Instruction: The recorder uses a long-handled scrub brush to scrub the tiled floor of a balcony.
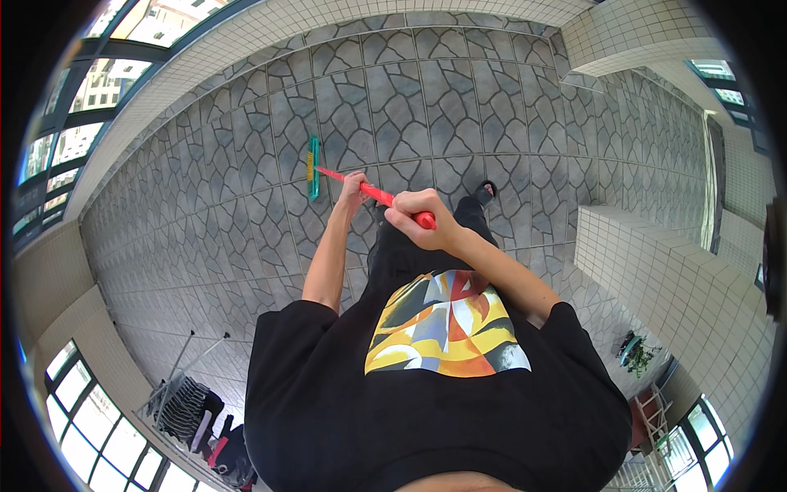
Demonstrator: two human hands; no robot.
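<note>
A push broom with a red handle (380,195) slants across in front of my body. My right hand (423,215) is wrapped around the handle near its top end, and the rounded red tip pokes out past the fist. Lower on the same handle, my left hand (355,187) grips it. Ahead and to the left, the green broom head (314,167) with yellow bristles is down at the stone-patterned tile floor (393,117). Whether the bristles touch the tiles is hard to tell from above.
A tiled wall with windows (86,86) curves along the left. On the right stands a low tiled partition (652,258), with a potted plant (636,355) behind it. Clothes hang on a metal drying rack (184,406) at the lower left. A tiled pillar (633,37) stands far right.
</note>
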